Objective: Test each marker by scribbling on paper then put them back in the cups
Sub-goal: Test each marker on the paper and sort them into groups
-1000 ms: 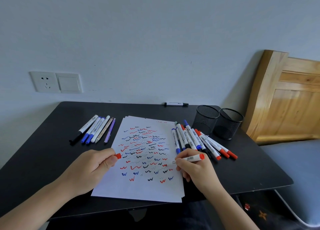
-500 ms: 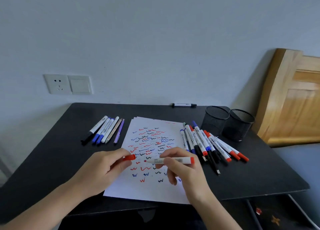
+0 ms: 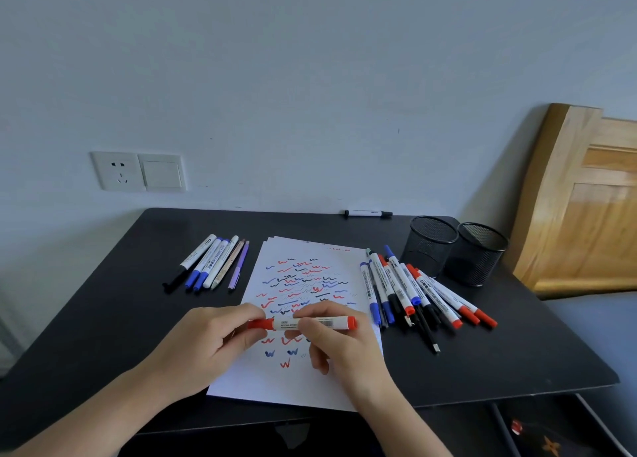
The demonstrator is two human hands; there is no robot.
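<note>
left hand [image 3: 210, 346] pinches red cap [image 3: 256, 324], right hand [image 3: 341, 348] grips marker [image 3: 320, 323] over paper [image 3: 310, 250]. risk: cap seats crooked or half-on, tip dries out.

Paper [image 3: 303, 284] mid-table [image 3: 103, 318]; marker groups [image 3: 406, 291] either side; cups [image 3: 455, 250] far right.

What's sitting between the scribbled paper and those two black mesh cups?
A fanned pile of markers with red, blue and black ends lies there, shown in the head view.
</note>
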